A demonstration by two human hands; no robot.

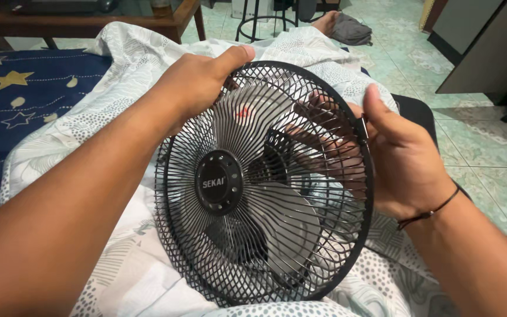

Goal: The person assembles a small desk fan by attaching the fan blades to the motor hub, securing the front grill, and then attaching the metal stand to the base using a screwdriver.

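A round black wire fan grille (265,188), with grey blades and a dark hub behind it, stands tilted on my lap. My left hand (198,82) grips its upper left rim, thumb stretched along the top edge. My right hand (397,161) holds the right rim, thumb on the front and fingers curled behind the wires. A thin dark cord circles my right wrist.
A white patterned blanket (60,141) covers my lap and the bed. A dark blue cloth with stars (13,100) lies at the left. A wooden table (89,23) stands at the back. Green tiled floor (476,147) spreads to the right, with a dark cabinet (488,47).
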